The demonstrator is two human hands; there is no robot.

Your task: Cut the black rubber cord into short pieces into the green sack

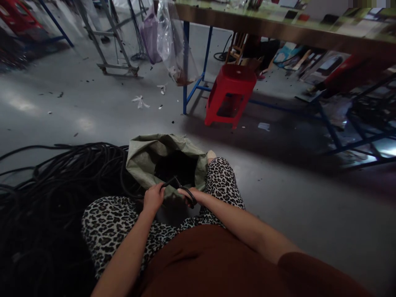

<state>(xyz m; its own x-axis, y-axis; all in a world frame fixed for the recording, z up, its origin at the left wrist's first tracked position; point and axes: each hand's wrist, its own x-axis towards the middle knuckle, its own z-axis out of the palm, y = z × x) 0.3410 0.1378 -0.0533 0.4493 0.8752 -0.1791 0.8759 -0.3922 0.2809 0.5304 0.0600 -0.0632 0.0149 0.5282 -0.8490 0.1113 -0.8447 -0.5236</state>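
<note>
My left hand (154,199) is closed on a black rubber strip (168,182), whose end points toward the scissors. Dark-handled scissors (189,197) are gripped in my right hand (193,195), their blades close to the strip; whether they touch it I cannot tell. Both hands are over the near rim of a grey-green woven sack (140,159) standing between my knees. Its mouth gapes, and the dark contents (176,165) cannot be made out singly. A large heap of black rubber strips (102,159) lies on the floor at my left.
A red plastic stool (231,93) stands ahead beside a blue-legged workbench (262,25). Clear plastic bags (173,45) hang from the bench end. A grey metal frame (117,51) stands at the far left. White scraps (140,102) litter the floor.
</note>
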